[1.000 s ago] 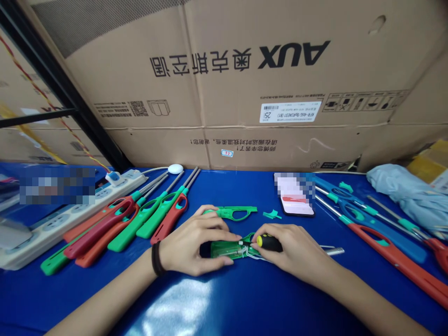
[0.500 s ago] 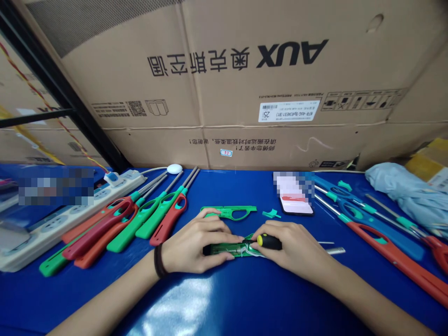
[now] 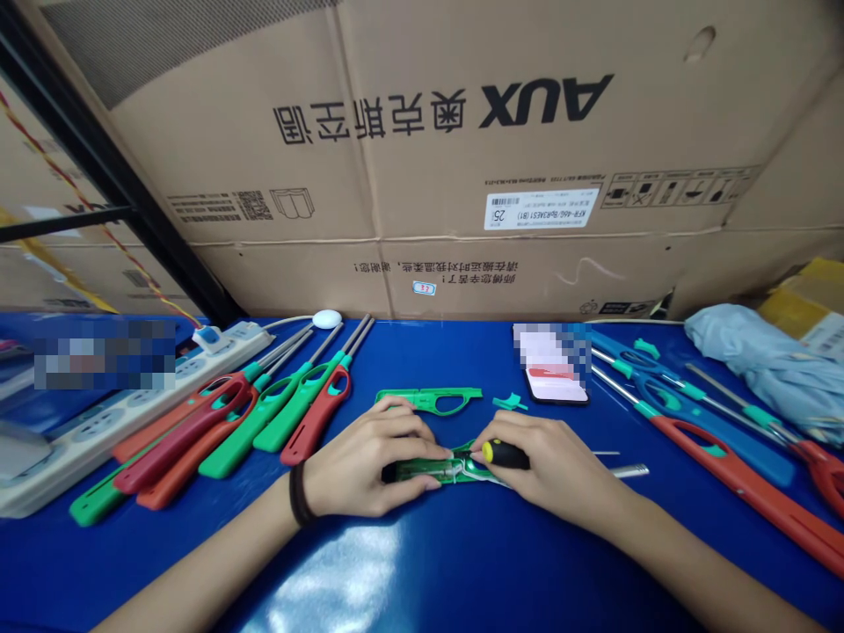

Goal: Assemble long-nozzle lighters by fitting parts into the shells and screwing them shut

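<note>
Green plastic shell point(image 3: 422, 470), light, probably brittle: fingers of the left hand point(image 3: 369, 462) clamp its body to the tabletop point(image 3: 422, 571); right hand point(image 3: 560, 470) grips a screwdriver point(image 3: 506, 454).

My left hand point(image 3: 360, 466): bare, thin black band point(image 3: 298, 494) at wrist, looks like hair tie, snug. My right hand point(image 3: 560, 470): bare. Both my forearms bare, sleeveless. Nails short, plain.

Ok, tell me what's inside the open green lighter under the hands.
Inside the green lighter, a thin white wire and pale see-through innards show between the hands. The left hand and the right hand, holding a screwdriver, cover the rest.
</note>
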`<state>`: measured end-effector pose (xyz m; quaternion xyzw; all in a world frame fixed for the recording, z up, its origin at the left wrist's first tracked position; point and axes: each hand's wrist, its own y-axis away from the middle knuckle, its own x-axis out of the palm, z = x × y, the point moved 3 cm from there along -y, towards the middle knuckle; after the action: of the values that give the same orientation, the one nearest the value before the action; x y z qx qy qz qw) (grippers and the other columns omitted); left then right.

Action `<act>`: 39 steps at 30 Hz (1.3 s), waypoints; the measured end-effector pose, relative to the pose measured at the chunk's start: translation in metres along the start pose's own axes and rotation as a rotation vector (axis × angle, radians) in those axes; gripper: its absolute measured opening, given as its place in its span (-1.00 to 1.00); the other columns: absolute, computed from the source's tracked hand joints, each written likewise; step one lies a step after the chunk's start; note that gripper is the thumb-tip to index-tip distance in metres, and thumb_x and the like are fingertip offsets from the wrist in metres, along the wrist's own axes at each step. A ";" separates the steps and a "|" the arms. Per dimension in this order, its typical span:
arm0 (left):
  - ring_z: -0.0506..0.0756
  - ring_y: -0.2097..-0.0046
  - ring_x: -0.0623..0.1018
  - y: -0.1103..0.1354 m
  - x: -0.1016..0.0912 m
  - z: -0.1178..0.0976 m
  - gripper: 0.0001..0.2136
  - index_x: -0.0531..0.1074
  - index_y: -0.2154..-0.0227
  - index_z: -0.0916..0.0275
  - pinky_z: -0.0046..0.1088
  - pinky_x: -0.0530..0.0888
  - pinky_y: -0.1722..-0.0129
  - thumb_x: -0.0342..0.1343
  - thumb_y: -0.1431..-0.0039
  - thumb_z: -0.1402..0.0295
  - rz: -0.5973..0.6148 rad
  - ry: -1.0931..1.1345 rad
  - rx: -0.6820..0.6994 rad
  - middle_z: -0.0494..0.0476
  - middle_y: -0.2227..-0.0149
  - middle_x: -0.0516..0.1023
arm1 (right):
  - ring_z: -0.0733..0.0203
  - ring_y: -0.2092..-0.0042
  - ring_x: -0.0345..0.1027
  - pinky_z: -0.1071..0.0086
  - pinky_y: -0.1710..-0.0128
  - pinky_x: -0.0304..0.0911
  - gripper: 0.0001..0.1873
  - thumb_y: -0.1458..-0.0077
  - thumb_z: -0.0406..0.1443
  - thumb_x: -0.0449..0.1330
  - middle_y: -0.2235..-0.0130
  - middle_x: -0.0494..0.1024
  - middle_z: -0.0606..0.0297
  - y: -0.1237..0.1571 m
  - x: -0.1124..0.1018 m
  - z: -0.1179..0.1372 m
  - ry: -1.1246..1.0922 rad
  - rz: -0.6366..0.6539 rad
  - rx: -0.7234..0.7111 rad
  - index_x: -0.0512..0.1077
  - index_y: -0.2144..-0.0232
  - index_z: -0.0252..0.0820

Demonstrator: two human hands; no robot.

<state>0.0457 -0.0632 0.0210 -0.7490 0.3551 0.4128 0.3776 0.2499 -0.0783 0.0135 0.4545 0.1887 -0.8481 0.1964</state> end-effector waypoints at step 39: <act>0.09 0.17 0.51 -0.003 0.009 -0.004 -0.82 0.49 0.17 0.17 -0.26 0.32 0.00 0.15 -0.16 0.32 -0.158 -0.070 0.020 0.11 0.23 0.54 | 0.20 0.23 0.44 0.36 0.20 0.30 -0.90 -0.21 -0.25 0.11 0.20 0.54 0.34 -0.001 -0.019 -0.017 0.064 -0.069 -0.066 0.41 0.21 -0.05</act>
<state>0.0533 -0.0671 0.0155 -0.7559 0.2855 0.4042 0.4287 0.2705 -0.0657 0.0215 0.4679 0.2384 -0.8327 0.1756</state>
